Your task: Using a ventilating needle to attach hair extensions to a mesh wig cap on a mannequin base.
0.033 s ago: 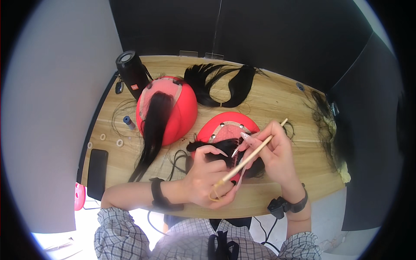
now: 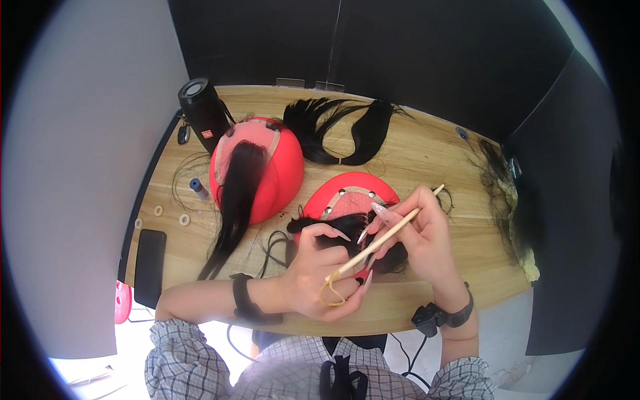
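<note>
In front of me stands a red head form [image 2: 353, 181] with a pink mesh cap [image 2: 355, 203] pinned on it by round silver pins. Black hair [image 2: 333, 223] lies across the mesh. My left hand [image 2: 319, 277] rests at its near left side, fingers curled in over the hair; what its fingertips pinch is partly hidden. In my right hand [image 2: 427, 243] is a thin wooden stick [image 2: 387, 235], held slantwise above the head form, a yellow elastic loop [image 2: 327, 293] hanging from its lower end over my left hand. The right fingertips are close to the hair and mesh.
Another red head form [image 2: 287, 177] with a long black lock [image 2: 243, 180] stands to the left, by a black cylindrical speaker [image 2: 200, 110]. Behind lies a tied hair bundle [image 2: 370, 137]. A phone [image 2: 151, 257] is at left; loose hair [image 2: 497, 180] lies at right. Dark panels enclose the table.
The stick's lower end and its elastic loop have shifted slightly up. My hands are nearly where they were.
</note>
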`<move>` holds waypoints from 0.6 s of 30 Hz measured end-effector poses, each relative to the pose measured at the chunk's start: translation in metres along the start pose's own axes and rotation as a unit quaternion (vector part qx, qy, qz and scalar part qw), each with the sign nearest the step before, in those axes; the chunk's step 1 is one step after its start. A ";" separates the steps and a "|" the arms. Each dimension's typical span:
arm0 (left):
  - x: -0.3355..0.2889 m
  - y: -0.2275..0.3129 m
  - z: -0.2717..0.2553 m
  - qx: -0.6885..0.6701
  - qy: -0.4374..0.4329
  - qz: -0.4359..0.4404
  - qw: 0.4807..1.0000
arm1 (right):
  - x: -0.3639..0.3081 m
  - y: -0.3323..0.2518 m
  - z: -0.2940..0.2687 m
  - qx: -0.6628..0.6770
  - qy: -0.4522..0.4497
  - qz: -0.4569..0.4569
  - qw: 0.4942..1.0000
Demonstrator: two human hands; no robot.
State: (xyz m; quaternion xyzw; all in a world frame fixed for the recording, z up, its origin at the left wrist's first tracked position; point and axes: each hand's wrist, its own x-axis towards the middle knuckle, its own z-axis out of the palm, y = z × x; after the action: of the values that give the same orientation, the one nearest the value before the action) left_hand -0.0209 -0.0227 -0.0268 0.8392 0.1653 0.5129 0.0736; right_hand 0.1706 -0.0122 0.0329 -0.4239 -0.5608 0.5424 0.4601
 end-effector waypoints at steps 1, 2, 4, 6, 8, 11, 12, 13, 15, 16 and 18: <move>-0.001 0.000 0.000 0.001 0.000 0.000 1.000 | 0.000 0.001 0.000 0.016 -0.001 -0.004 1.000; -0.002 -0.001 -0.001 0.003 -0.003 0.006 1.000 | 0.001 0.002 0.000 0.032 -0.001 -0.007 0.999; -0.002 -0.001 -0.001 0.004 -0.005 0.014 1.000 | 0.001 0.002 -0.001 0.040 -0.002 -0.008 0.999; 0.002 -0.001 0.001 0.006 0.017 0.011 1.000 | 0.003 0.005 -0.004 0.048 -0.003 -0.007 0.999; 0.001 -0.001 0.006 0.017 0.030 0.014 0.999 | 0.006 0.012 -0.008 0.062 -0.019 -0.042 0.997; -0.002 -0.001 0.004 0.015 0.023 0.011 1.000 | 0.008 0.007 -0.004 0.036 -0.004 -0.039 0.999; -0.003 -0.001 0.002 0.003 0.002 0.004 1.000 | 0.009 0.005 -0.002 0.037 -0.004 -0.038 0.999; -0.003 -0.001 0.001 0.004 0.001 0.003 1.000 | 0.011 0.004 0.001 0.025 0.003 -0.036 0.999; -0.003 -0.001 0.000 0.010 -0.005 0.011 1.000 | 0.014 0.000 0.006 0.014 0.011 -0.033 0.999; -0.003 -0.001 -0.001 0.010 -0.005 0.011 1.000 | 0.015 -0.002 0.008 0.014 0.022 -0.030 0.999; -0.003 0.000 -0.003 0.016 -0.022 0.014 1.000 | 0.018 -0.004 0.011 0.015 0.033 -0.028 0.999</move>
State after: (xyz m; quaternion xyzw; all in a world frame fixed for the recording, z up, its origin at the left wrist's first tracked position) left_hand -0.0245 -0.0234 -0.0282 0.8535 0.1603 0.4925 0.0564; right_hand 0.1562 0.0022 0.0381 -0.4192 -0.5484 0.5233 0.4996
